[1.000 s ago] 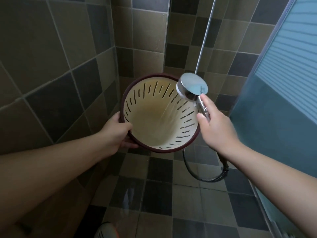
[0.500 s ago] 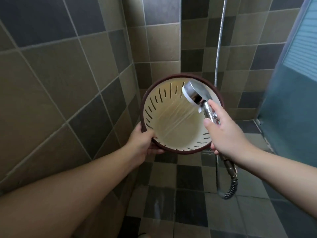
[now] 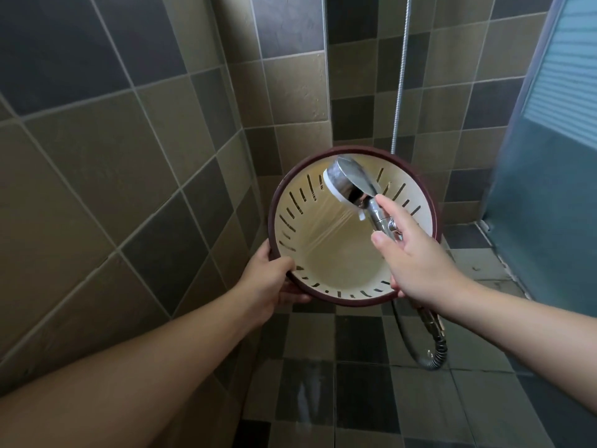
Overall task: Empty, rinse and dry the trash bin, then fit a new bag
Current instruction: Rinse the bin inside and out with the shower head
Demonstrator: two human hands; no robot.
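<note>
Rinsing step underway: left hand [image 3: 269, 279] gripping trash bin [image 3: 323, 253] rim at frame centre; right hand [image 3: 416, 253] clutching shower head [image 3: 350, 179], spraying inside. Next likely: draining, drying.

You hold the trash bin [image 3: 323, 250] at the centre of your view, tipped so its open mouth faces you. Your left hand [image 3: 269, 279] grips its rim at eight o'clock. Your right hand [image 3: 416, 263] sits at the bin's four o'clock, in front of the mouth, wrapped round the shower head [image 3: 350, 182], whose head reaches over the bin's twelve o'clock. The hose [image 3: 431, 354] loops below at five o'clock. The tiled wall [image 3: 113, 156] lies at nine o'clock, the floor [image 3: 355, 399] at six, a door panel [image 3: 549, 205] at three.
</note>
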